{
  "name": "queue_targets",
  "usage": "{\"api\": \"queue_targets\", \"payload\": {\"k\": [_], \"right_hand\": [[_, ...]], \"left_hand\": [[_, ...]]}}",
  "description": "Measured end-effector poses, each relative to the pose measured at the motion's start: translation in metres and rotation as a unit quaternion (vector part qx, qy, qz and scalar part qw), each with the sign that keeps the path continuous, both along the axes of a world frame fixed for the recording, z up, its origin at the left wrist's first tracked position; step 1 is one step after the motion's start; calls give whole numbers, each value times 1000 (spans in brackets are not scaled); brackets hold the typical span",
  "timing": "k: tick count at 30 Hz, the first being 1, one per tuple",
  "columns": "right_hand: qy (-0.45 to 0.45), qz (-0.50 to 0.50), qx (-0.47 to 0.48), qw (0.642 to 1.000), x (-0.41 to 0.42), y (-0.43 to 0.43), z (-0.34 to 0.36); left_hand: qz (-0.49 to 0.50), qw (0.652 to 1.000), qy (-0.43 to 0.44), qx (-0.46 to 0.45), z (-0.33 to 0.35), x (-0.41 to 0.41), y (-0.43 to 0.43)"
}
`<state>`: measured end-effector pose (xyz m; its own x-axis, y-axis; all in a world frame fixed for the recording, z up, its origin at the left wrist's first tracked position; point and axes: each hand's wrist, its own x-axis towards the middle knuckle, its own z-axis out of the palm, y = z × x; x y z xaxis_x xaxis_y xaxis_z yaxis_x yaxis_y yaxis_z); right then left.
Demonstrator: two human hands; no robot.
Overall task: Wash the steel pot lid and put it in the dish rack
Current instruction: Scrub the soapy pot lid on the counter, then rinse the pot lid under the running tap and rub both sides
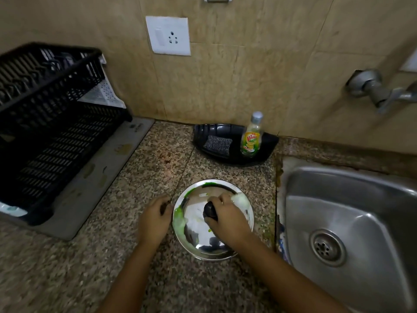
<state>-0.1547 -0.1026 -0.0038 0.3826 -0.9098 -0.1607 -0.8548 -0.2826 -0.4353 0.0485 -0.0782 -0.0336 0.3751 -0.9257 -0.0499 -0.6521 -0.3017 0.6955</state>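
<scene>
The steel pot lid (198,231) lies knob-up on the granite counter, left of the sink, smeared with green soap and white foam. Its black knob (209,211) shows beside my right hand (228,220). That hand rests on the lid's top right part, fingers closed on a foamy pale green sponge (240,199). My left hand (154,220) grips the lid's left rim, fingers curled. The black plastic dish rack (52,123) stands at the far left on a grey mat.
A steel sink (352,213) with a drain lies at the right, with a wall tap (379,91) above it. A black tray (266,145) by the wall holds a scrub pad (217,144) and a dish soap bottle (251,136).
</scene>
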Motion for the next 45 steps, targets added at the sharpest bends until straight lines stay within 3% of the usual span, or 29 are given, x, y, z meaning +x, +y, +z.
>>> {"api": "queue_targets", "payload": {"k": [5, 12, 15, 17, 22, 30, 40, 43, 45], "right_hand": [[6, 0, -13, 1000, 6, -2, -4], [-45, 19, -74, 996, 9, 5, 10], [-83, 7, -92, 992, 3, 3, 24], [-117, -22, -82, 989, -6, 2, 32], [-166, -98, -66, 979, -55, 11, 42], [-136, -186, -73, 970, -184, 27, 53], [-117, -208, -95, 966, -340, 42, 64], [-182, -217, -120, 952, -376, 36, 73], [-282, -266, -143, 911, -402, 27, 80]], "left_hand": [[14, 1000, 25, 4, -1, 1, -4], [45, 987, 150, 31, 14, 5, -9], [98, 944, 316, 2, 33, -2, -17], [117, 904, 411, 33, 48, -10, -23], [13, 852, 502, 148, 66, -55, -34], [-74, 786, 571, 226, 72, -196, -43], [-25, 737, 645, 202, 80, -371, -26], [-10, 729, 662, 176, 86, -398, -24], [1, 737, 656, 159, 92, -411, -25]]}}
